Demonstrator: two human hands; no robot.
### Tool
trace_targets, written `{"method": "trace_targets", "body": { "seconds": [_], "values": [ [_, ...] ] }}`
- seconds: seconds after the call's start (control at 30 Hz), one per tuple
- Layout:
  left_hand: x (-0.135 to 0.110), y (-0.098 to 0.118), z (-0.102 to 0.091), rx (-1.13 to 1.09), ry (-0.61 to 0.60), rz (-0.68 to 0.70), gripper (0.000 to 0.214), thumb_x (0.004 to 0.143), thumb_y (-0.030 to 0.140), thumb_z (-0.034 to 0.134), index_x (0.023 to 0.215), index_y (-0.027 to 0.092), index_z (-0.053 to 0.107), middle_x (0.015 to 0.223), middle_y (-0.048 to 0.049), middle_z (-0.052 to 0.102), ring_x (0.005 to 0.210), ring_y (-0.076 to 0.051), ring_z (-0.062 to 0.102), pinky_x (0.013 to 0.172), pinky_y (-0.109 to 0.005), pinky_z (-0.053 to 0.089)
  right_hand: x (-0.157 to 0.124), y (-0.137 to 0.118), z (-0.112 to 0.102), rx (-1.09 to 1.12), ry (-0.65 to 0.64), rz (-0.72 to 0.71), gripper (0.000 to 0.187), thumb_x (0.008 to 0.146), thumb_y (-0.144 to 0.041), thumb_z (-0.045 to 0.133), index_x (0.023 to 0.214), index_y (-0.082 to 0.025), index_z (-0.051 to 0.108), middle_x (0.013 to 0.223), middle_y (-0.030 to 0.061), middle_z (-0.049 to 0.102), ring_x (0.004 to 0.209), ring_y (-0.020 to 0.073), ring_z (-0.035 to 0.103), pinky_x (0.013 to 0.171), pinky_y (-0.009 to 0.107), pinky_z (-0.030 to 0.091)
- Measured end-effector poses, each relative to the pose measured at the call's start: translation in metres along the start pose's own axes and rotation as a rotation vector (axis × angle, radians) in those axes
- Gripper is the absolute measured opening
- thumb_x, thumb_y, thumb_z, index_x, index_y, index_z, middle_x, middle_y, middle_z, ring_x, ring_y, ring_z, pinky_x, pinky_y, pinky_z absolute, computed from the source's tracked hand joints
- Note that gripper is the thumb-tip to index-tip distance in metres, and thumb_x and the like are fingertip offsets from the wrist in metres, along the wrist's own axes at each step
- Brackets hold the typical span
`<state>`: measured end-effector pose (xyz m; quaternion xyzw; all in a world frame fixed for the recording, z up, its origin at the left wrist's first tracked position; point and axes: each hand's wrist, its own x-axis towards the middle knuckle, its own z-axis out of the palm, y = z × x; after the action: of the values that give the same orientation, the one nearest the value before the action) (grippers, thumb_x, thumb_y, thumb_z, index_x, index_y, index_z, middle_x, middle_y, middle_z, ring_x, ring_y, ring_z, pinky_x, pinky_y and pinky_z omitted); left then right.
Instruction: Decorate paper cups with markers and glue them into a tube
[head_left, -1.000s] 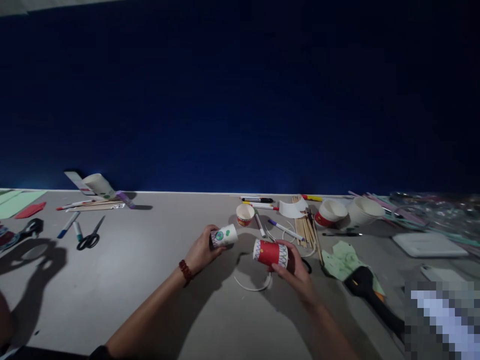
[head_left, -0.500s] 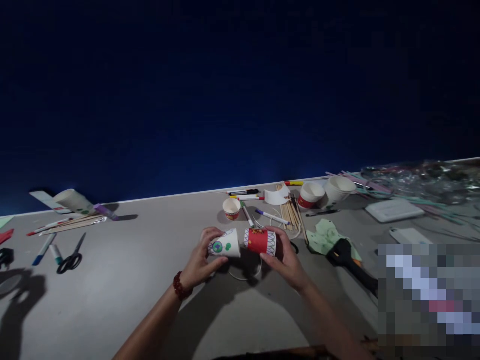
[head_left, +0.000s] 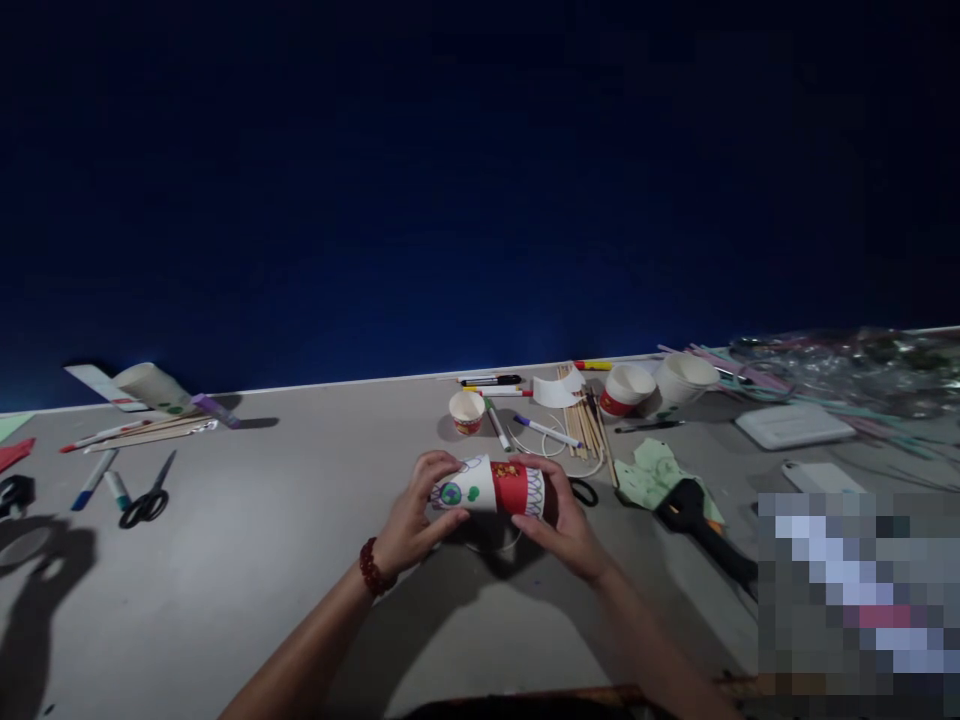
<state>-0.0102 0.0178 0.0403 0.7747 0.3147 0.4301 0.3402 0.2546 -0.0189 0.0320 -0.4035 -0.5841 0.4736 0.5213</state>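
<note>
Between my hands two paper cups lie sideways, end to end, above the table. My left hand (head_left: 425, 512) is wrapped round a white paper cup (head_left: 478, 486) with green and purple drawn marks. Fingers and thumb of my right hand (head_left: 564, 517) grip a red paper cup (head_left: 511, 488) that has a white band of drawn zigzag lines at its right end. The cups meet in the middle; whether one sits inside the other I cannot tell. Just beyond them stands a short paper cup (head_left: 467, 412), and a loop of white cord (head_left: 495, 548) shows partly beneath.
Wooden sticks (head_left: 587, 425), a purple-capped marker (head_left: 547, 431) and upright paper cups (head_left: 628, 388) lie behind, to the right. Crumpled green paper (head_left: 654, 474) and a black-handled tool (head_left: 697, 520) are on the right. Scissors (head_left: 150, 503) and a tipped-over cup (head_left: 152, 388) are at left.
Both hands have come together, closing the gap between the two cups, which now touch. The view has shifted slightly.
</note>
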Motion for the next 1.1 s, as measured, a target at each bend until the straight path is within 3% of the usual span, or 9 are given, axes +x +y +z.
{"method": "trace_targets", "body": {
  "seconds": [1.1],
  "values": [
    [-0.0016,-0.0046,0.0014,0.003,0.006,0.019,0.043,0.102,0.043,0.067,0.141,0.031,0.056,0.137,-0.0129,0.051,0.131,-0.032,0.054,0.104,-0.048,0.052,0.0033,0.0048,0.0040,0.029,-0.005,-0.015,0.061,0.087,-0.047,0.081,0.138,-0.031,0.053,0.152,0.0119,0.055,0.143,0.0340,0.054,0.120,0.051,0.045]
  ]
}}
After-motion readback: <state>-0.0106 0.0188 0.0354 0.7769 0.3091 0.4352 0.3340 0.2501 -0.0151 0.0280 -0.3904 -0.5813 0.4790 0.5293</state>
